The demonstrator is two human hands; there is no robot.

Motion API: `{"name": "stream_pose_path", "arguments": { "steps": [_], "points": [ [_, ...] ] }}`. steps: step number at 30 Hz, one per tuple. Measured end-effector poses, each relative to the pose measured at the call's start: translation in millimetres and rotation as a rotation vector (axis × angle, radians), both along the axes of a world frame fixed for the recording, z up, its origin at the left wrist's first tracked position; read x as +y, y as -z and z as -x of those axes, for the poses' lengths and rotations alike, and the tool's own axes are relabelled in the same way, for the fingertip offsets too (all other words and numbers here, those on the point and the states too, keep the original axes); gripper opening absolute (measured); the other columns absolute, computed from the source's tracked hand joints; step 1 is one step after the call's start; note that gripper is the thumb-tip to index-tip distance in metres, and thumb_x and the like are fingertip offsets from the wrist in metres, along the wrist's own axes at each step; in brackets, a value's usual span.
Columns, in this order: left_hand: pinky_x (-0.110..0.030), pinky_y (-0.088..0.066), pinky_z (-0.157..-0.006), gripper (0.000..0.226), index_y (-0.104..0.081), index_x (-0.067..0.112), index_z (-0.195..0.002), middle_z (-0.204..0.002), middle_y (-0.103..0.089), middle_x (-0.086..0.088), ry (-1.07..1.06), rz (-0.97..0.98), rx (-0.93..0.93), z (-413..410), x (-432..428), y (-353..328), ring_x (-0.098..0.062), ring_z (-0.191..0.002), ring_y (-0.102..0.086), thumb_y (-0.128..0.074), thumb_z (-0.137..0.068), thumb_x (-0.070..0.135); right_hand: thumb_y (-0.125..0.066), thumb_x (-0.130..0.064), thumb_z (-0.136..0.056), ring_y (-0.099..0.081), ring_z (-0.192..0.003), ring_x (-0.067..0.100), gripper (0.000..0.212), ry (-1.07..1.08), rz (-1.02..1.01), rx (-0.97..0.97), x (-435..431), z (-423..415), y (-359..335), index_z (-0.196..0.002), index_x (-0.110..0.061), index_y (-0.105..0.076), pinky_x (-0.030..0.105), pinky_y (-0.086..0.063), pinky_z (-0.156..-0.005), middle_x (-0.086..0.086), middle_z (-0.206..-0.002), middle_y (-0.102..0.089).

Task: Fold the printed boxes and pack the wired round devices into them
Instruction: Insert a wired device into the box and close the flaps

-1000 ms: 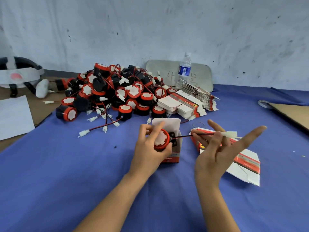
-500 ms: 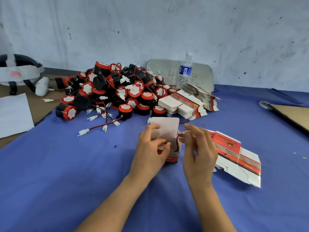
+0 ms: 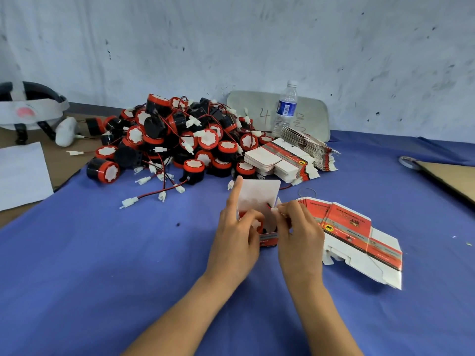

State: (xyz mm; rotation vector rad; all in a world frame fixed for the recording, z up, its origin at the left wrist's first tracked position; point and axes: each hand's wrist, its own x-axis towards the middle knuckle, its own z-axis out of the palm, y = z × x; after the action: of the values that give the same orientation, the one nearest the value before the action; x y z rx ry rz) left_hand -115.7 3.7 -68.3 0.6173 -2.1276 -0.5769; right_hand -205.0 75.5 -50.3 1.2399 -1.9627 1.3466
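Left hand (image 3: 236,242): index finger straight up along the left edge of the raised flap, other fingers curled over the round device (image 3: 257,224) at the box mouth.
Right hand (image 3: 300,237): fingertips pinched together on the white connector (image 3: 274,209) of the device's wire, just above the box mouth.
Open box (image 3: 259,195): upright on the surface (image 3: 102,265) between both hands, white flap raised on the far side, red printed wall low between the two hands.
Round device: red rim, white face, partly inside the open box, mostly hidden by fingers.
Flat boxes (image 3: 359,235): fanned, unfolded, lying just right of the right hand.
Device pile (image 3: 180,140): black-and-red heap with loose red-black wires, beyond the hands, well apart.
Box stacks (image 3: 282,160): flat, beside the pile's right edge.
Water bottle (image 3: 286,109): upright behind the stacks, in front of a grey board (image 3: 313,116).
Far left: white sheet (image 3: 20,173) on bare brown top.
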Motion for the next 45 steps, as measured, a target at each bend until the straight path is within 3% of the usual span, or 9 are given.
{"name": "stream_pose_path", "arguments": {
  "steps": [11,15,18,24,28,32,38,42,45],
  "points": [
    [-0.036,-0.057,-0.074,0.063,-0.042,0.030,-0.137,-0.154,0.015,0.022,0.002,-0.182,0.046,4.1,-1.2,8.1,-0.012,-0.117,-0.051,-0.049,-0.085,-0.006,-0.061,0.014,-0.081,-0.056,-0.063,0.038,0.010,0.042,-0.379,-0.053,-3.1,-8.6,-0.9,-0.082,0.004,-0.062,0.039,-0.043,-0.054,0.019,-0.081,-0.061],
    [-0.039,-0.053,-0.086,0.090,-0.004,0.066,-0.137,-0.153,-0.016,0.010,0.059,-0.195,0.064,2.5,0.7,8.2,-0.017,-0.119,-0.049,-0.046,-0.090,0.000,-0.053,0.008,-0.087,-0.057,-0.076,0.034,0.013,0.075,-0.500,-0.072,-2.5,-10.4,-6.2,-0.090,0.000,-0.063,0.037,-0.044,-0.066,0.014,-0.093,-0.060],
    [-0.040,-0.050,-0.090,0.095,0.011,0.066,-0.136,-0.142,-0.032,0.005,0.053,-0.154,0.055,2.8,0.0,8.8,-0.019,-0.122,-0.045,-0.045,-0.090,0.003,-0.049,0.001,-0.089,-0.055,-0.080,0.028,0.015,0.128,-0.671,-0.049,-5.9,-5.5,-17.4,-0.090,-0.005,-0.063,0.029,-0.035,-0.064,0.011,-0.095,-0.063],
    [-0.031,-0.046,-0.087,0.083,0.006,0.055,-0.139,-0.138,-0.038,0.003,0.050,-0.170,0.048,3.6,-2.2,15.3,-0.018,-0.118,-0.045,-0.046,-0.094,0.008,-0.049,0.002,-0.086,-0.046,-0.072,0.031,0.016,0.155,-1.003,0.032,-22.7,2.6,-46.4,-0.090,-0.007,-0.062,0.030,-0.035,-0.060,0.010,-0.076,-0.046],
    [-0.023,-0.039,-0.089,0.077,-0.001,0.055,-0.142,-0.135,-0.041,0.004,0.051,-0.260,0.066,5.6,-5.4,19.3,-0.015,-0.120,-0.044,-0.046,-0.096,0.012,-0.050,-0.001,-0.087,-0.055,-0.082,0.032,0.017,0.229,-1.056,0.058,-29.4,4.6,-51.9,-0.097,-0.011,-0.061,0.031,-0.037,-0.062,0.008,-0.083,-0.051],
    [-0.026,-0.041,-0.090,0.076,-0.005,0.051,-0.146,-0.132,-0.043,0.003,0.043,-0.290,0.058,6.9,-6.9,19.8,-0.016,-0.118,-0.046,-0.048,-0.096,0.013,-0.053,-0.002,-0.086,-0.047,-0.068,0.028,0.016,0.270,-1.054,0.021,-29.1,5.5,-48.6,-0.095,-0.011,-0.062,0.029,-0.034,-0.056,0.003,-0.067,-0.038],
    [-0.036,-0.044,-0.091,0.077,0.000,0.060,-0.136,-0.128,-0.044,0.001,0.041,-0.266,0.043,6.2,-5.8,17.5,-0.019,-0.115,-0.045,-0.047,-0.096,0.013,-0.047,-0.009,-0.093,-0.064,-0.088,0.033,0.015,0.093,-1.065,0.154,-9.3,1.5,-42.0,-0.101,-0.012,-0.061,0.031,-0.038,-0.060,0.013,-0.096,-0.062],
    [-0.041,-0.045,-0.091,0.078,0.001,0.066,-0.130,-0.123,-0.044,0.000,0.058,-0.276,0.037,5.8,-6.1,14.9,-0.021,-0.111,-0.048,-0.046,-0.097,0.013,-0.041,-0.030,-0.099,-0.061,-0.089,0.031,0.026,-0.012,-1.032,0.166,8.2,6.4,-38.3,-0.097,-0.013,-0.061,0.032,-0.039,-0.064,0.009,-0.101,-0.063],
    [-0.043,-0.046,-0.090,0.077,0.002,0.068,-0.130,-0.122,-0.044,0.002,0.057,-0.276,0.026,6.5,-4.3,13.7,-0.020,-0.110,-0.049,-0.045,-0.098,0.016,-0.042,-0.024,-0.098,-0.061,-0.089,0.028,0.027,-0.016,-1.010,0.198,12.4,3.8,-30.1,-0.103,-0.013,-0.066,0.036,-0.049,-0.074,0.000,-0.121,-0.049]
  ]
}}
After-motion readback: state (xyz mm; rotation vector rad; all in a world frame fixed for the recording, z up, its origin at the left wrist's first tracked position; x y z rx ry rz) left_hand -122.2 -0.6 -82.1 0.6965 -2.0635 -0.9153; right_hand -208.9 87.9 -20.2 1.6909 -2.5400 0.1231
